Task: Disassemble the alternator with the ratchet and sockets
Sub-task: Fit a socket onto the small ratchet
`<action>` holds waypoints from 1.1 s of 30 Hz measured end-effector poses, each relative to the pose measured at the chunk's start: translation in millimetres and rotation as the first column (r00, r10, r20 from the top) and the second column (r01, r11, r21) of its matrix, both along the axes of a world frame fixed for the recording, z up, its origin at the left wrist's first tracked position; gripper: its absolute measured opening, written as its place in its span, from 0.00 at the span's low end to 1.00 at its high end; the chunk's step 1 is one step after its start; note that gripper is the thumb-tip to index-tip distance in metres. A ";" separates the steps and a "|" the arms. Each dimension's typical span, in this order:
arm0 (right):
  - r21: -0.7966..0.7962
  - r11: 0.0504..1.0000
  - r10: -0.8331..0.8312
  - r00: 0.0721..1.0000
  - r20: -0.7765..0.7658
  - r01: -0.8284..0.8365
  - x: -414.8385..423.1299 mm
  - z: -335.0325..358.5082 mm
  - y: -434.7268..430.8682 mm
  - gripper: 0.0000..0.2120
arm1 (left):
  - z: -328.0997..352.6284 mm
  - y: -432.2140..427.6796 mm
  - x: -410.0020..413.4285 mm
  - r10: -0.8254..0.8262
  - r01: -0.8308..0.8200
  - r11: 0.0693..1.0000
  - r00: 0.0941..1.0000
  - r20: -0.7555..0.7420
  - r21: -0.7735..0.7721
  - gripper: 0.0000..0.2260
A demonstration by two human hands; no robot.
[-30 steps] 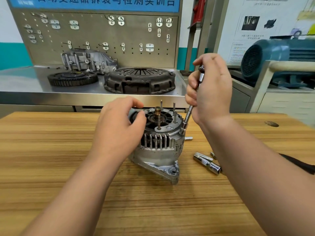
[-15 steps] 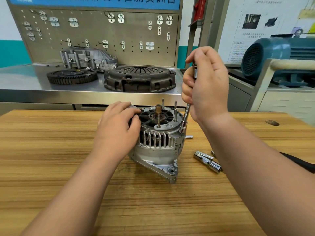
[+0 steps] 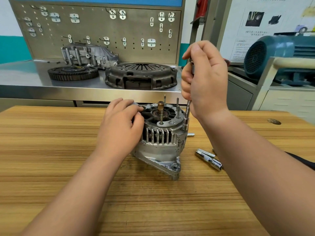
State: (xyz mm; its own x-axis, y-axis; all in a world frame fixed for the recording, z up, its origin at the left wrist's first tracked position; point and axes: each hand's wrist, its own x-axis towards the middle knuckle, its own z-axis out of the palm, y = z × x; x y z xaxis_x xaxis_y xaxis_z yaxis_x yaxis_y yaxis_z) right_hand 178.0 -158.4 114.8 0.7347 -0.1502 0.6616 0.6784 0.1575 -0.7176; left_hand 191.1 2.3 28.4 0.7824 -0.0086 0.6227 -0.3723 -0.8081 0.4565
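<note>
Much of the tool in the right hand [image 3: 205, 79] is hidden: the fist closes around its upper part, so only a sliver of metal shows between thumb and forefinger, and whether it is a ratchet handle or a plain driver cannot be told. Below the fist a slim knurled extension bar [image 3: 187, 109] runs down, tilted slightly, to a socket [image 3: 185, 124] seated on the right rim of the alternator [image 3: 160, 138]. The alternator stands on the wooden desk [image 3: 51, 150], shaft end up, its rusty shaft [image 3: 160, 106] in the middle and three thin studs rising around it. The left hand [image 3: 121, 128] lies against the alternator's left side, fingers curled over the top rim and gripping the housing; it covers that whole flank. A small metal pin [image 3: 191, 134] pokes out just behind the alternator's right edge, mostly hidden. To the right on the desk lie loose chrome sockets [image 3: 208, 159], partly covered by the right forearm, with a dark object [image 3: 305, 161] beyond them cut off by the arm. Behind, on a steel bench [image 3: 20, 77], sit a flywheel [image 3: 73, 73], a clutch pressure plate [image 3: 140, 76] and a cast housing [image 3: 88, 54]; a pegboard [image 3: 95, 29] rises above, its top sign cropped away. A blue-green electric motor [image 3: 276, 55] is blurred at the right edge.
</note>
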 end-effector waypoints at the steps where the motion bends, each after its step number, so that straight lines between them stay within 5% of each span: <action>1: 0.002 1.000 -0.007 1.000 0.004 0.007 0.4 -0.2 0.1 0.13 | -0.2 0.4 0.8 -0.001 0.001 1.000 1.000 0.001 -0.001 0.13; 19: 0.054 0.998 0.038 0.993 -0.109 -0.032 4.3 -0.6 -3.0 0.13 | -1.5 -1.5 0.8 -0.021 0.021 1.000 1.000 0.019 -0.014 0.18; 28: 0.040 0.934 0.358 0.927 -0.113 -0.356 7.9 -4.2 -8.2 0.13 | -1.8 -1.9 2.6 -0.034 0.034 0.999 0.999 0.029 -0.009 0.20; 33: 0.060 0.804 0.594 0.792 -0.145 -0.592 12.5 -4.3 -12.3 0.13 | -2.3 -1.0 3.3 -0.040 0.040 0.999 0.999 0.023 -0.010 0.21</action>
State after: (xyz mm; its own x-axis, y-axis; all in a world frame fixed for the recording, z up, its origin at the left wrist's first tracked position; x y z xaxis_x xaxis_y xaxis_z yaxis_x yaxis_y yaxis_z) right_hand 190.6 -170.7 110.5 0.7711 0.3405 0.5380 0.3347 0.5021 -0.7974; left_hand 194.4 1.3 26.0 0.7670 -0.0333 0.6407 -0.4148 -0.7876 0.4556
